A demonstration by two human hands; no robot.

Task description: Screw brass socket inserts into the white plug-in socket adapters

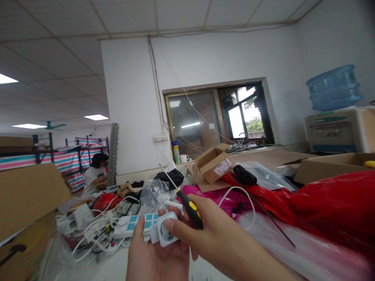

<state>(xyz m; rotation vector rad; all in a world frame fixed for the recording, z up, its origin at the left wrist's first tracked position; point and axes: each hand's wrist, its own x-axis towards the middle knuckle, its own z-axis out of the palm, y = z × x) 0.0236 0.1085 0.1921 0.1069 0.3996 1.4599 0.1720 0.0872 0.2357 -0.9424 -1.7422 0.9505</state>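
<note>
My left hand [158, 257] is palm up, its fingers curled around a small white plastic piece with a rounded square face [166, 234], perhaps a plug or socket housing. My right hand [202, 226] grips a screwdriver [190, 208] by its black and yellow handle, the shaft pointing up and to the left, away from the white piece. The right thumb presses on the face of that piece, hiding part of it. Just behind the fingers lies a white power strip [125, 231] with blue sockets. A white cable [234, 188] arches up to the right of my hands.
Tangled white cables [88, 238] cover the left side. A cardboard box [29, 199] stands at far left, and a small open box [212, 164] sits behind. Red plastic bags [328, 195] and clear plastic [272, 242] spread over the right. A person [95, 175] is at the back left.
</note>
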